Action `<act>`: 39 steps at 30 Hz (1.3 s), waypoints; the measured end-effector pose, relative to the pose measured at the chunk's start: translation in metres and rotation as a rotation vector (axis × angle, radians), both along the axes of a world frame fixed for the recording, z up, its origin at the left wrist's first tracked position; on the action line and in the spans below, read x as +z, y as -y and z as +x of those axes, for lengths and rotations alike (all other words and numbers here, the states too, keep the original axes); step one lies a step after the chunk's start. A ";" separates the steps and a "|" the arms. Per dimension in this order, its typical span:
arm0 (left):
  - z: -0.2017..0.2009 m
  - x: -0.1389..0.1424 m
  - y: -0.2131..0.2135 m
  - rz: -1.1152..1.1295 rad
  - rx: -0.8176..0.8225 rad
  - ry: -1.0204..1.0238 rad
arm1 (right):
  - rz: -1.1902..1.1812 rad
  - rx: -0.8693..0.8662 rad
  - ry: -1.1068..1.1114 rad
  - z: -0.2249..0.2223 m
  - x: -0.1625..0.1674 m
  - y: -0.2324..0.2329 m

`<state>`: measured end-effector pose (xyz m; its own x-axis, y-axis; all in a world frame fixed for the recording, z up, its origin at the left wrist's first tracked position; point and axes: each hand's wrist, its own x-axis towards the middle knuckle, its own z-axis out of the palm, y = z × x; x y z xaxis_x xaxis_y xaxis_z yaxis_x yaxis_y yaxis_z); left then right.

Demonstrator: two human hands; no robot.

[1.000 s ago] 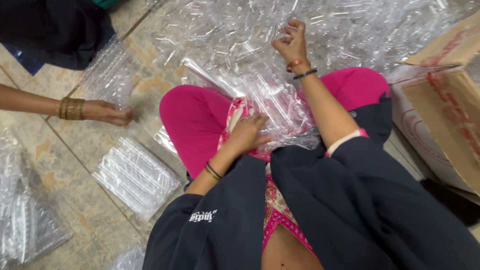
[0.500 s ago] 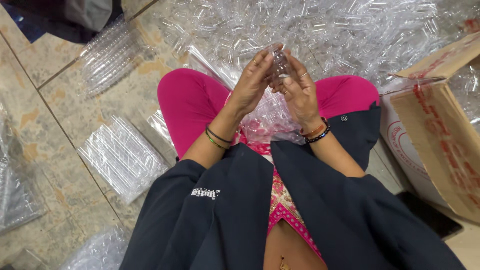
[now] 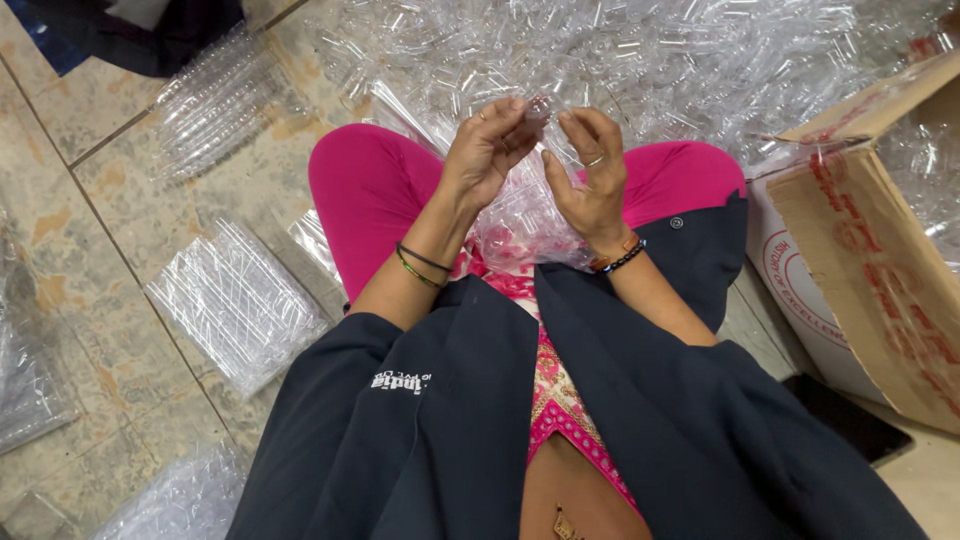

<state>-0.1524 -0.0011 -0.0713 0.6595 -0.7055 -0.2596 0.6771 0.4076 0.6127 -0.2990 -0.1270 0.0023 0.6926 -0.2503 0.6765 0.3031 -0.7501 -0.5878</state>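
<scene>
I sit cross-legged on the floor in pink trousers and a dark jacket. Both hands are raised over my lap. My left hand point(image 3: 487, 150) pinches a small clear plastic piece point(image 3: 537, 107) at its fingertips. My right hand point(image 3: 592, 172) faces it, fingers curled, with its fingertips at the same piece. Under the hands, a clear bag of clear plastic pieces point(image 3: 520, 225) rests in my lap. A large loose pile of clear plastic pieces point(image 3: 640, 55) covers the floor just beyond my knees.
An open cardboard box point(image 3: 880, 270) stands at my right, with a dark flat object point(image 3: 840, 415) beside it. Packed clear bags point(image 3: 235, 300) point(image 3: 215, 95) point(image 3: 30, 390) lie on the tiled floor at my left. Another person's dark clothing point(image 3: 150, 30) shows at top left.
My right hand came back from the pile and my left hand rose from my lap; they met over the lap and now sit slightly apart. The other person's arm has left the view.
</scene>
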 end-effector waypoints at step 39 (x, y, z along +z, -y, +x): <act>-0.064 0.011 -0.015 0.680 0.336 1.220 | 0.961 0.318 -0.018 0.022 -0.055 -0.061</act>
<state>-0.2166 0.0140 -0.0601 0.8190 -0.4457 0.3613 -0.4709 -0.1625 0.8671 -0.2773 -0.0660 -0.0524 0.8304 -0.4852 0.2740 0.3912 0.1576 -0.9067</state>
